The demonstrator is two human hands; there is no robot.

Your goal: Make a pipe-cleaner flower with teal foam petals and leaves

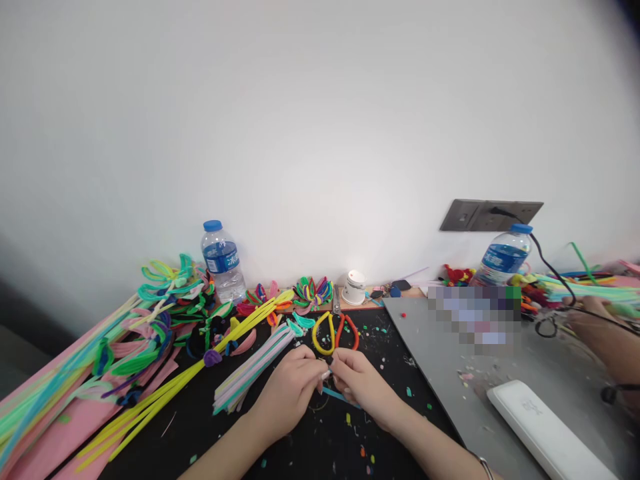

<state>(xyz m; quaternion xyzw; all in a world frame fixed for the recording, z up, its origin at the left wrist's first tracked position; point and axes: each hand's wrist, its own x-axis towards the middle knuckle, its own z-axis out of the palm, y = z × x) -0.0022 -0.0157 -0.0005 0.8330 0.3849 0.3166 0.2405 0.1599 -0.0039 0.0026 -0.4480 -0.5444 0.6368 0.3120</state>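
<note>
My left hand (pixel 296 385) and my right hand (pixel 361 383) meet over the black mat (pixel 320 457), fingertips pinched together. Between them a light blue pipe cleaner (pixel 340 396) shows, its end sticking out below my right hand's fingers. What the left fingertips pinch is too small to make out. Just beyond the hands lie scissors with one yellow and one red handle (pixel 347 333). To the left of my left hand rests a bundle of white, lilac and green pipe cleaners (pixel 255 370).
Yellow pipe cleaners (pixel 165 407) and colourful twisted shapes (pixel 145 347) fill the left side. Water bottles (pixel 223 263) (pixel 503 257) and a paper cup (pixel 355 288) stand along the wall. A white case (pixel 545 427) lies right; another person's hand (pixel 593 327) is at far right.
</note>
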